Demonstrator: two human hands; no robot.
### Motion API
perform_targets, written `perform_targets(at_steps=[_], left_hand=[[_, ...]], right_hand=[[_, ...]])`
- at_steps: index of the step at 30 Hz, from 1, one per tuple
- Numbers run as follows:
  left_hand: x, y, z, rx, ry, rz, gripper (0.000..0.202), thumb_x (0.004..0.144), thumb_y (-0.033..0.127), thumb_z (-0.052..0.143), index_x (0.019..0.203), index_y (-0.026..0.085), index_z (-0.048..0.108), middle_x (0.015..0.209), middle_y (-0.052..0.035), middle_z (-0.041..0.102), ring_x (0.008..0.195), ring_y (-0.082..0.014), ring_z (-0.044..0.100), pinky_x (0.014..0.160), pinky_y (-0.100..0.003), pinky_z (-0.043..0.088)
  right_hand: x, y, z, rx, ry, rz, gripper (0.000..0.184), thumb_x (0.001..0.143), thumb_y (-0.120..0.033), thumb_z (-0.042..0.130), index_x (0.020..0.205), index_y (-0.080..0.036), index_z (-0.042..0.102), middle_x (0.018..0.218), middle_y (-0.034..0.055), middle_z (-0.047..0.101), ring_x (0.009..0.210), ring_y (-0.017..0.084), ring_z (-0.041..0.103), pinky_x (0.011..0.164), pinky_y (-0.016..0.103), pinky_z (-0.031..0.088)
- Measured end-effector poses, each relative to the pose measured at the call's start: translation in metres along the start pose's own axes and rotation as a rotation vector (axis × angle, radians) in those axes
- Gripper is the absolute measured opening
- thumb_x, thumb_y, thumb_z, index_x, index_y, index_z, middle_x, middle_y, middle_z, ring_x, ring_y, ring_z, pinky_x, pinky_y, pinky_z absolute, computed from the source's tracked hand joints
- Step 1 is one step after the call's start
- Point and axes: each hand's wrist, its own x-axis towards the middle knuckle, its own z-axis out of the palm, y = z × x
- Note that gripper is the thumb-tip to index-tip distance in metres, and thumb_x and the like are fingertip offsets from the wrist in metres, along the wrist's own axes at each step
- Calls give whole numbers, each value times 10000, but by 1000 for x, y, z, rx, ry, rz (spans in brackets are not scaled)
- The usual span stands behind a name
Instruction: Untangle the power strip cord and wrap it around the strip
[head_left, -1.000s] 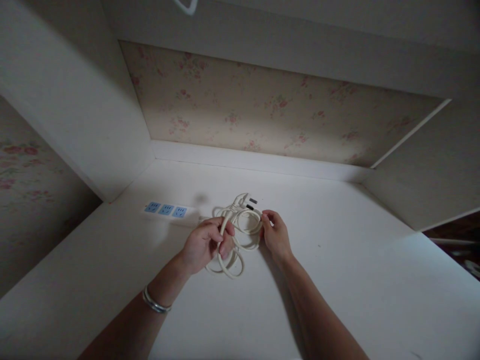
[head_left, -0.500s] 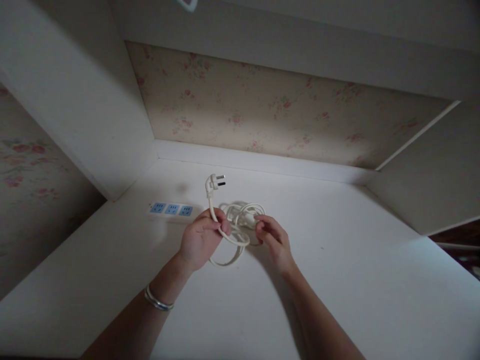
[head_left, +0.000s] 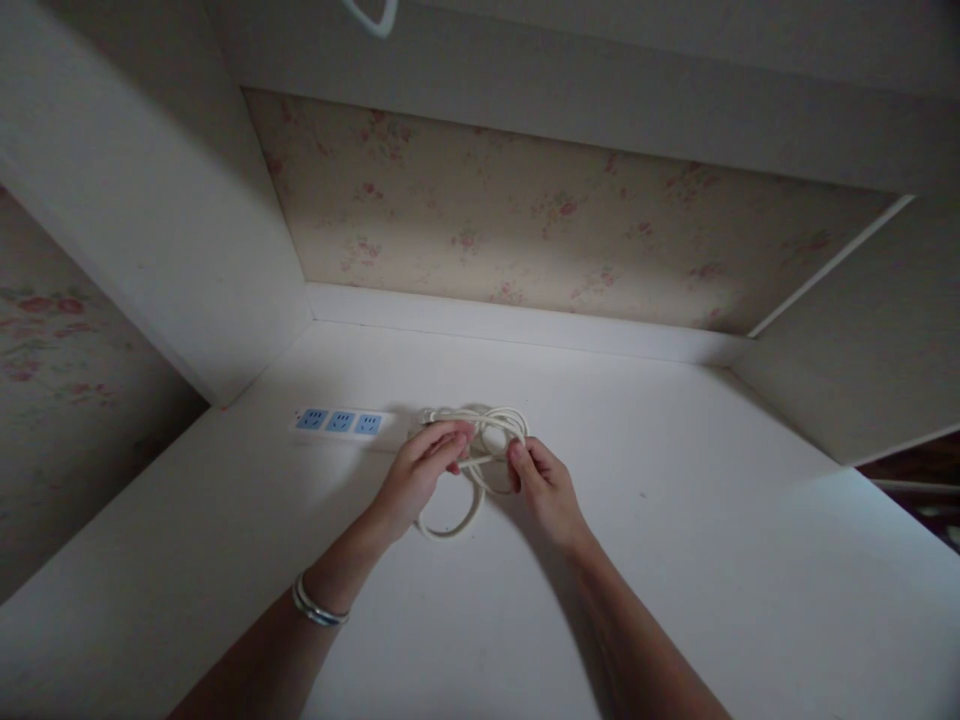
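Though partly hidden, located near the middle of the white tabletop (head_left: 690,570): one cream-white cord (head_left: 487,460), gathered in several loops, with one large loop lowest in view; whether lying flat throughout or partly lifted, cannot tell. Left hand (head_left: 416,480): pinching a strand between thumb and fingertips. Right hand (head_left: 550,487): pinching the looped cord at its right edge, between thumb and curled forefinger. On left wrist: silver-coloured bangle (head_left: 320,603). Left of the cord: one white power strip (head_left: 390,430), with three blue sockets (head_left: 342,421) in a row. At the back: white skirting (head_left: 510,320), floral wallpaper (head_left: 555,215) above.
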Motion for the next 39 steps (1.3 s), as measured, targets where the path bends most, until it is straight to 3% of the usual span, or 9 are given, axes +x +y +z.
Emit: perform_targets(at_steps=[7,12,15,18,22,26,30,33,39], left_hand=[[10,-9,-12,232,101,109,303,826,251,573,1111,183,653,1193,-79,653,1093,-221,590,929,-337,462],[9,-26,-18,855,-91,306,572,692,-10,464,1200,208,610,1260,-59,622,1185,-217,530,1072,-404,355],[4,-29,-18,1126,-171,425,530,753,16,468,1222,229,590,1264,-50,611,1194,-226,500,1086,-430,309],[1,-27,-17,1270,-171,448,400,875,169,488,1259,260,557,1263,-47,599,1176,-239,487,1046,-432,321],[1,-22,-19,1395,-139,448,333,907,306,519,1237,305,566,1189,-46,620,1088,-253,500,924,-418,366],[2,-17,-21,1473,-94,436,235,904,285,527,1119,285,621,1048,-52,648,995,-248,528,860,-411,362],[1,-15,-19,1489,-47,467,230,879,254,556,1099,259,619,1146,-66,613,1067,-258,513,906,-418,361],[2,-16,-20,1500,18,473,316,862,228,560,1176,246,583,1218,-81,588,1130,-266,493,973,-429,341],[5,-18,-28,1525,60,425,277,876,141,468,1081,238,627,1018,-80,672,994,-253,571,947,-419,345]], right_hand=[[12,3,-11,286,338,-52,381,910,-542,472,719,-212,469,597,-47,474,552,107,435,547,240,368],[24,6,-26,499,542,-62,344,868,-527,548,759,-222,431,621,-71,414,517,80,413,499,203,379],[29,12,-36,557,639,-64,315,862,-493,564,772,-223,428,642,-76,405,516,70,421,492,190,390],[33,20,-45,544,693,-41,306,877,-497,526,780,-225,426,635,-79,417,500,67,435,489,190,407],[36,28,-55,560,738,-2,330,857,-531,531,787,-223,438,618,-84,429,477,62,436,476,189,412],[37,32,-60,626,744,19,319,817,-511,594,808,-219,466,631,-84,449,489,54,446,475,176,413],[39,39,-64,589,776,57,256,810,-454,592,851,-223,490,662,-81,457,500,47,455,468,160,412],[41,48,-72,508,879,86,204,789,-388,583,882,-238,481,706,-69,490,550,61,510,493,171,446],[41,64,-88,392,986,78,220,703,-269,630,830,-237,453,900,-27,524,744,105,576,599,226,489]])
